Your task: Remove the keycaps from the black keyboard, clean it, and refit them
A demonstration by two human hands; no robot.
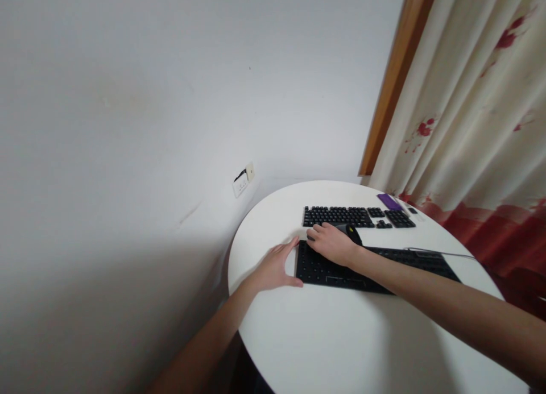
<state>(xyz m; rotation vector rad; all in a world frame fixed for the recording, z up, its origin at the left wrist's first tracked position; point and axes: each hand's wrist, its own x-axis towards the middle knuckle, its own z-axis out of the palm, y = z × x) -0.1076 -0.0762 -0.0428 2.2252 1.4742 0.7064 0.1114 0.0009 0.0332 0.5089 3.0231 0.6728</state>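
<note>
A black keyboard base [375, 285] lies on the white round table [333, 337], its left part bare of keycaps. My left hand [275, 266] is at its left end, thumb by the front corner and fingers by the back corner, steadying it. My right hand [330, 243] is over the left part of the base, fingers bent. From beneath that hand a black rounded object [350, 232] with a yellow mark sticks out on the far side; the hand appears closed on it, though the palm hides most of it. Behind are black keycaps [339, 215], set out in keyboard order.
At the back right are a purple item [388, 201] and a small dark piece [412, 210]. A thin cable [443, 252] runs right from the base. A wall socket [240, 185] is left of the table; a patterned curtain [469, 127] hangs at the right.
</note>
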